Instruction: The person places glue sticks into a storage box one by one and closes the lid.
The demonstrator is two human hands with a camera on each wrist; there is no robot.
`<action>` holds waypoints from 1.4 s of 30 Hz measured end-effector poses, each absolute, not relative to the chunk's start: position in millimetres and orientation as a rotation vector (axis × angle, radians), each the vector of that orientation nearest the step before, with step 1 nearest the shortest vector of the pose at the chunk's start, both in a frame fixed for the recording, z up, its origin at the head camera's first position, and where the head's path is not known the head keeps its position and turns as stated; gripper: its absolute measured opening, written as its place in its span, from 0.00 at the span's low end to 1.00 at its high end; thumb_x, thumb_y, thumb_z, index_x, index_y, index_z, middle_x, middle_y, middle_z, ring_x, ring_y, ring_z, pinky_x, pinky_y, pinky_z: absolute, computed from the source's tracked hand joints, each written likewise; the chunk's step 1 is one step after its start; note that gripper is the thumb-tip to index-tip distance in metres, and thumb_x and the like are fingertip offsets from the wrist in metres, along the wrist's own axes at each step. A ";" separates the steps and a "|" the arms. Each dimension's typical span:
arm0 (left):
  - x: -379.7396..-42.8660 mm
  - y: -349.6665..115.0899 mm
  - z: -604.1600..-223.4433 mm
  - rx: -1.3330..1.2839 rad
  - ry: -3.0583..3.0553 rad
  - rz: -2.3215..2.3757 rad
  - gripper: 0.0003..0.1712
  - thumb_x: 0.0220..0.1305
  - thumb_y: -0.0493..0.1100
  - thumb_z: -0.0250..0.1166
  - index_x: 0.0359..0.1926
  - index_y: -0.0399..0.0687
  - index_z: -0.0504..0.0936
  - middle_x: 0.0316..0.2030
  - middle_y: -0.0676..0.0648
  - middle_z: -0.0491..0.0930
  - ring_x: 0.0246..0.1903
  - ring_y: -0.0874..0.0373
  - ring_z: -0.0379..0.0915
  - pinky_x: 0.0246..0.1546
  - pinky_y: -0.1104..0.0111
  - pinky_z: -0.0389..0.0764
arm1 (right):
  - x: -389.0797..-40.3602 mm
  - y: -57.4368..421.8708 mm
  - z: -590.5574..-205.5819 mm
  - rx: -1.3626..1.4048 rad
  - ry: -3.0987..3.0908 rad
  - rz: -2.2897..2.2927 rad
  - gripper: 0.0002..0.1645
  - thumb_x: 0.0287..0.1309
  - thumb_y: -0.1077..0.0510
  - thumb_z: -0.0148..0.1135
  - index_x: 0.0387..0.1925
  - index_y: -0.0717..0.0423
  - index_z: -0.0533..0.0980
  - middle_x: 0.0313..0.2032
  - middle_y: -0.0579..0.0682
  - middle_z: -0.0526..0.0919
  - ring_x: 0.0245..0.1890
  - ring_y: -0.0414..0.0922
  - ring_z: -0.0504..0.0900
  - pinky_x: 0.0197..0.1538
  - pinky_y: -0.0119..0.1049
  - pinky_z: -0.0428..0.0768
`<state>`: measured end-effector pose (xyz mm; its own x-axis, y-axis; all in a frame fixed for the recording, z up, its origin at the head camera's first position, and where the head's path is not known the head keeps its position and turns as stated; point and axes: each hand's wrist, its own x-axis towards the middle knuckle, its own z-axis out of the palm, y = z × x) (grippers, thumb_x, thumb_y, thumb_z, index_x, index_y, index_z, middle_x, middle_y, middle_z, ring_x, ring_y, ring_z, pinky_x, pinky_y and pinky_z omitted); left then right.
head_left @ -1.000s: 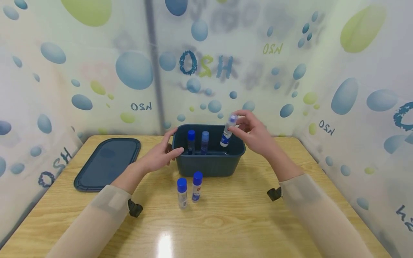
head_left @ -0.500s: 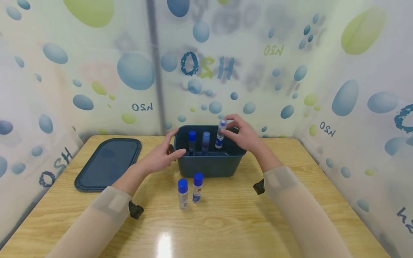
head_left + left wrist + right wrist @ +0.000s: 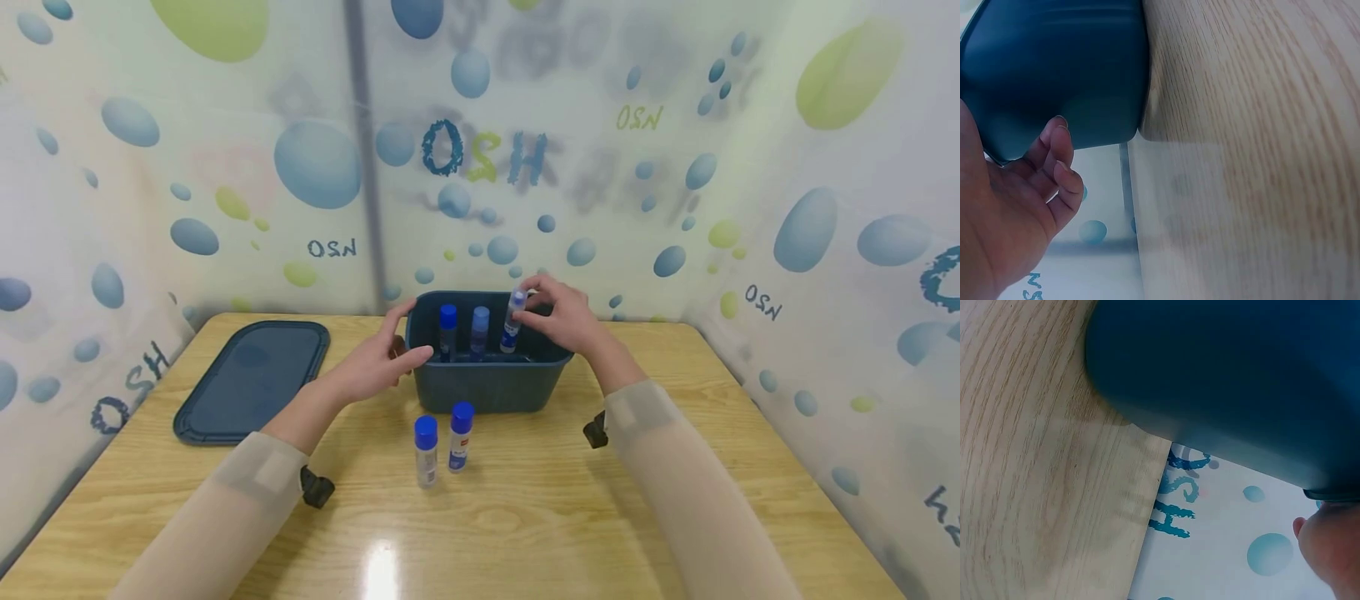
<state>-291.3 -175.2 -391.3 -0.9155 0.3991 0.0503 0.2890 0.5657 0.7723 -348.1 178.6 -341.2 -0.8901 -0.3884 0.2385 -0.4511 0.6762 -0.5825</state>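
Observation:
In the head view, a dark blue plastic bin (image 3: 487, 388) stands upright at the back of the table. My left hand (image 3: 372, 358) holds its left end, thumb over the front rim; in the left wrist view its other fingers (image 3: 1063, 147) curl loosely by the outer wall. My right hand (image 3: 562, 315) pinches a glue stick (image 3: 510, 337) near its top, inside the bin toward the right. Two glue sticks stand in the bin, one with a solid blue cap (image 3: 447, 317), one with a paler cap (image 3: 480, 319). The right wrist view hides the held stick behind the bin.
Two upright glue sticks, the left one (image 3: 426, 454) and the right one (image 3: 461, 437), stand on the wooden table (image 3: 525, 517) before the bin. A dark blue lid (image 3: 255, 379) lies flat at the left. A patterned curtain (image 3: 630, 242) hangs behind the table.
My right hand has moved left and down, lowering the pinched glue stick deeper into the bin. My left hand and the other glue sticks have stayed in place.

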 end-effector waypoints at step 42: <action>-292.0 -172.9 -391.7 0.587 2.680 1.253 0.56 0.80 0.70 0.59 0.90 0.67 0.34 0.39 0.35 0.83 0.31 0.48 0.78 0.38 0.59 0.81 | -341.9 169.9 -334.6 0.643 -3.062 0.585 0.16 0.78 0.46 0.68 0.58 0.46 0.76 0.57 0.50 0.90 0.72 0.55 0.78 0.85 0.69 0.39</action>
